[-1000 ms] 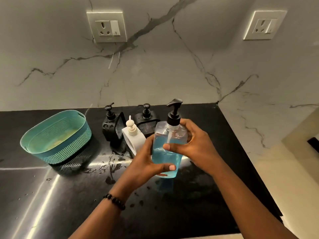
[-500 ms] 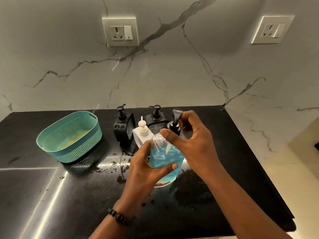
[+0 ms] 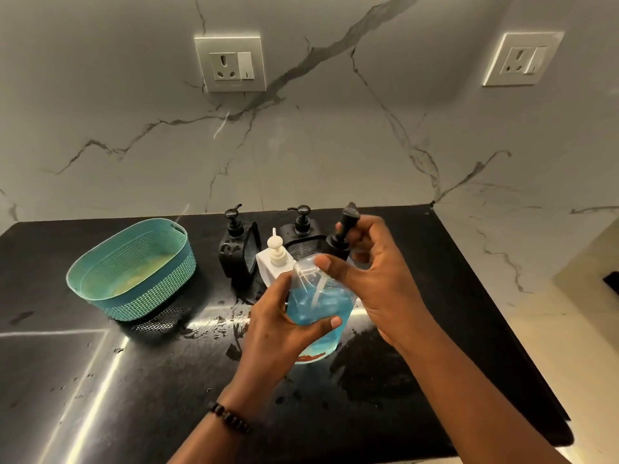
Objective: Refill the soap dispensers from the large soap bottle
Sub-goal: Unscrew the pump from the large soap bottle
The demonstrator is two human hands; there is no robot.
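My left hand (image 3: pixel 278 326) grips the body of a clear soap bottle (image 3: pixel 315 306) half full of blue liquid, held just above the black counter. My right hand (image 3: pixel 375 279) pinches the bottle's black pump cap (image 3: pixel 341 236) at the neck, thumb resting on the bottle's shoulder. Behind the bottle stand a white pump dispenser (image 3: pixel 276 262) and two black pump dispensers (image 3: pixel 236 252) (image 3: pixel 301 229), the right one partly hidden by the bottle and my hand.
A teal perforated basket (image 3: pixel 134 272) sits at the left on the black counter (image 3: pixel 100 380), which is wet with droplets near the dispensers. Marble walls with two sockets (image 3: pixel 231 63) (image 3: pixel 522 58) close the back and right. The counter's right edge drops off.
My right hand has shifted from the bottle's side up to the black pump cap, and the pump head now points away. The bottle has tilted slightly. The view has moved back.
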